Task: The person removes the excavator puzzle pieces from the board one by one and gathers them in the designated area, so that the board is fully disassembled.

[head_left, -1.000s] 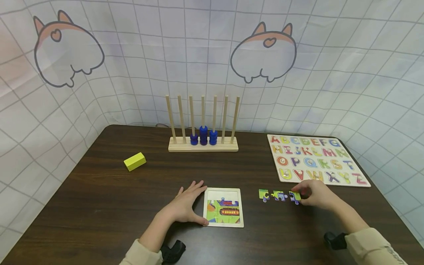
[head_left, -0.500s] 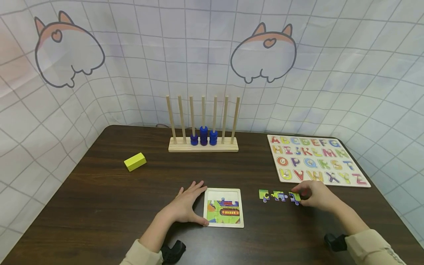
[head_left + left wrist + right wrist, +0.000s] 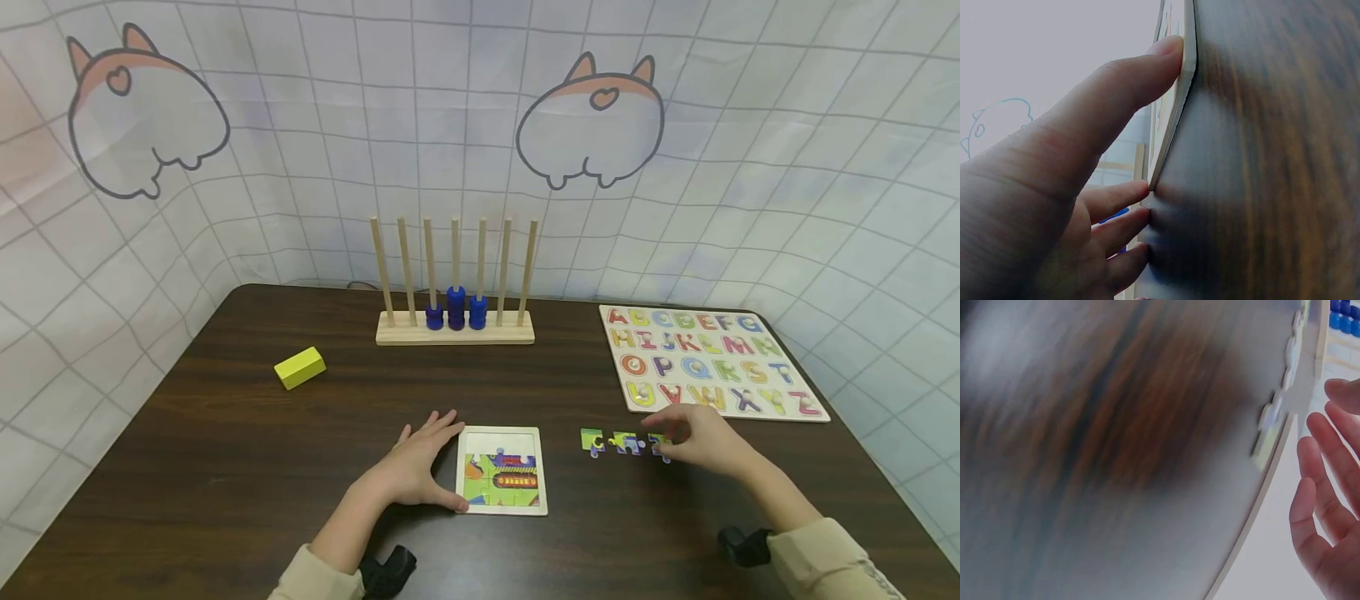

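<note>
A square wooden jigsaw tray (image 3: 542, 479) lies on the table in the head view, its lower part filled with a green, orange and purple picture (image 3: 502, 492) and its upper strip bare. At its left side rests my left hand (image 3: 408, 468), fingers spread, thumb on the near left corner and index fingertip at the far left corner. Right of the tray are three loose jigsaw pieces in a row: a left piece (image 3: 591, 440), a middle piece (image 3: 627, 443) and a right piece (image 3: 660, 451). My right hand (image 3: 705, 440) hovers over the right piece, partly hiding it; the right wrist view shows the fingers apart from the pieces.
Behind the right hand lies an alphabet peg board (image 3: 705, 358). A wooden rack (image 3: 454, 335) with upright rods and blue beads stands at the back. To the left is a yellow block (image 3: 300, 367). A white grid-patterned cloth (image 3: 450, 125) surrounds the dark table (image 3: 225, 467).
My right hand has come off the right piece's edge and shifted left over it, now covering part of it. The left hand stays on the tray. The head view has shifted slightly.
</note>
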A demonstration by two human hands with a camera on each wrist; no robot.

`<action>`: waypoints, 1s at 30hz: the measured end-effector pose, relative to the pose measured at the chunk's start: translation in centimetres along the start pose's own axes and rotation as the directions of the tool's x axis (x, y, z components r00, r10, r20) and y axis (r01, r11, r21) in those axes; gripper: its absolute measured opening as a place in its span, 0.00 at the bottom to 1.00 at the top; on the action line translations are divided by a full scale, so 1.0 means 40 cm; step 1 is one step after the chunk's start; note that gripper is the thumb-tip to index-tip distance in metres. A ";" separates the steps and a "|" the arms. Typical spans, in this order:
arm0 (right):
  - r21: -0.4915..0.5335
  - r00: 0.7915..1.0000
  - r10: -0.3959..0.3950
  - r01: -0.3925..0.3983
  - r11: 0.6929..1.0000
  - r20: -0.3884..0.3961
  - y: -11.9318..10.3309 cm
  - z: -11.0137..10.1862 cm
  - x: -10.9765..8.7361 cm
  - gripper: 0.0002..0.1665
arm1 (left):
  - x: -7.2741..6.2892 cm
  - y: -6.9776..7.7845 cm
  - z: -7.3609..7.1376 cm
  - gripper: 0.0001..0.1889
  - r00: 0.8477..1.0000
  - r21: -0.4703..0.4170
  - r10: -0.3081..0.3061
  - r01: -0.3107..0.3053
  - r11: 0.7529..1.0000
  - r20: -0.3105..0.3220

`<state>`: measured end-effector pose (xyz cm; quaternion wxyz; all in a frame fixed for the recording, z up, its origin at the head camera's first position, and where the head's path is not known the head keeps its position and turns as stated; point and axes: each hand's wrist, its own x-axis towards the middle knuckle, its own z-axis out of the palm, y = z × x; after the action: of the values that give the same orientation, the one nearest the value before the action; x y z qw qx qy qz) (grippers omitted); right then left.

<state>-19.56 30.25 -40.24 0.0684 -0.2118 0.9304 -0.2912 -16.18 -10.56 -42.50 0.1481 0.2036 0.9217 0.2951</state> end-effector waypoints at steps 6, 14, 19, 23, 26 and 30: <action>0.020 0.999 -0.048 0.049 0.999 -0.017 -0.034 0.008 0.013 0.16 | 0.003 0.001 -0.003 0.54 1.000 0.001 0.000 0.000 1.000 0.002; 0.041 0.995 -0.098 0.098 0.994 -0.009 -0.082 0.031 0.036 0.17 | 0.005 0.002 -0.003 0.54 1.000 0.001 -0.001 0.001 1.000 -0.004; 0.073 0.991 -0.131 0.131 0.989 0.002 -0.117 0.054 0.052 0.18 | 0.003 0.003 -0.002 0.54 1.000 -0.006 0.008 -0.008 1.000 -0.008; 0.078 0.985 -0.172 0.170 0.982 0.015 -0.149 0.079 0.065 0.18 | 0.001 -0.001 0.000 0.54 1.000 -0.004 0.004 -0.004 1.000 -0.009; 0.072 0.979 -0.201 0.200 0.977 0.012 -0.174 0.099 0.074 0.18 | 0.000 -0.004 0.001 0.54 1.000 -0.003 0.005 -0.005 1.000 -0.008; 0.062 0.974 -0.226 0.225 0.972 0.011 -0.206 0.123 0.087 0.17 | 0.002 -0.004 0.004 0.54 1.000 -0.009 0.013 -0.013 1.000 -0.009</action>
<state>-18.54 20.13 -39.57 0.0496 -0.3166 0.8904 -0.3232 -16.25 -10.57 -42.74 0.1431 0.2075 0.9196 0.3013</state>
